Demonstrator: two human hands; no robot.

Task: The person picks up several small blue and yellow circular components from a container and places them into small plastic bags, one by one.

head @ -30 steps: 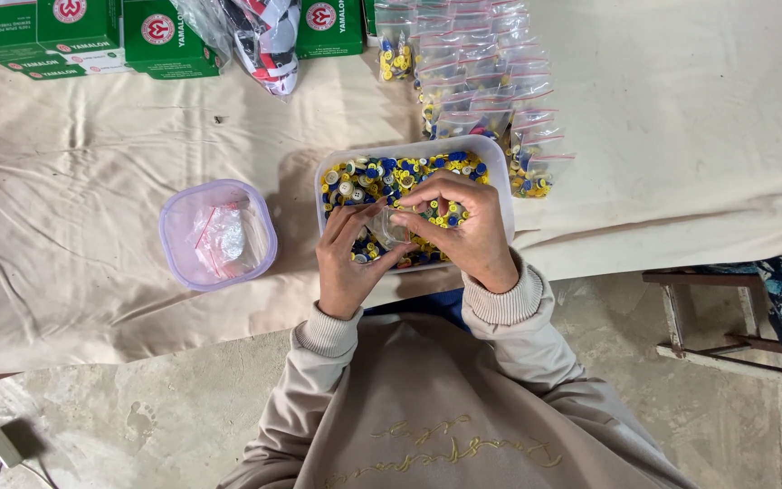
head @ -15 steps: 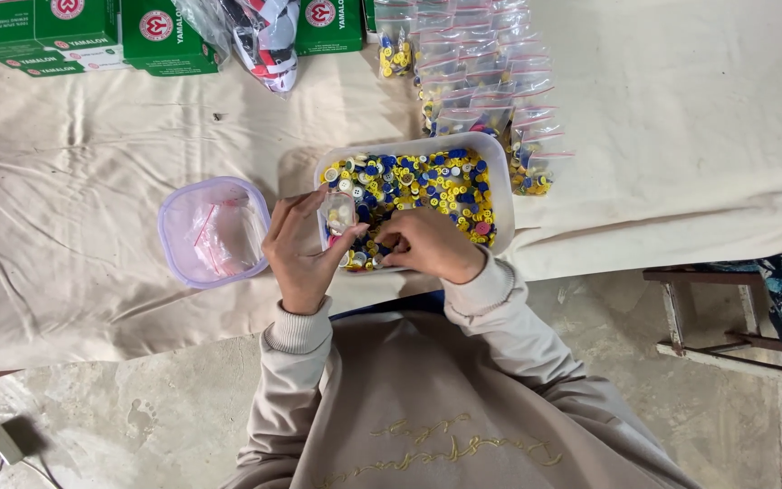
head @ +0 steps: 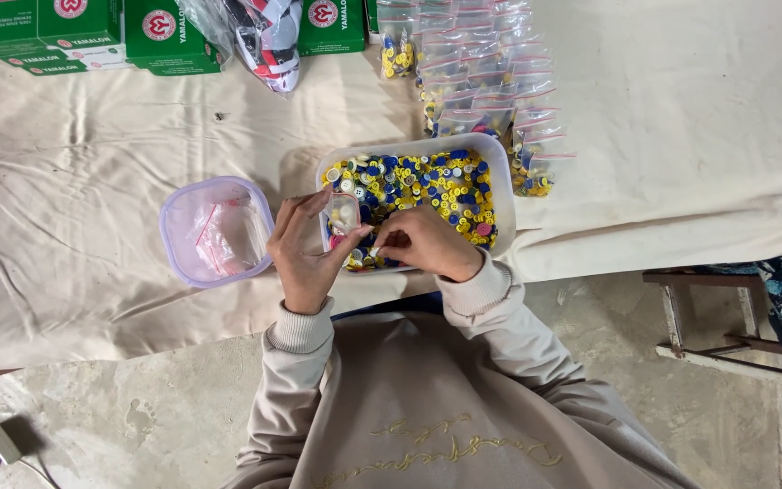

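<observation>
Cream cloth (head: 92,226) covers the table. Her left hand (head: 305,254) pinches a small clear bag (head: 344,215) upright between thumb and fingers over the button tub (head: 503,186). Her right hand (head: 427,243), fingers curled narrow, picks at buttons (head: 427,181) just beside it.

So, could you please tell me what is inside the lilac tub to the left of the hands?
The lilac tub holds crumpled clear plastic bags with red strips. Whatever lies beneath them is covered. The left hand beside it holds a small clear bag.
</observation>
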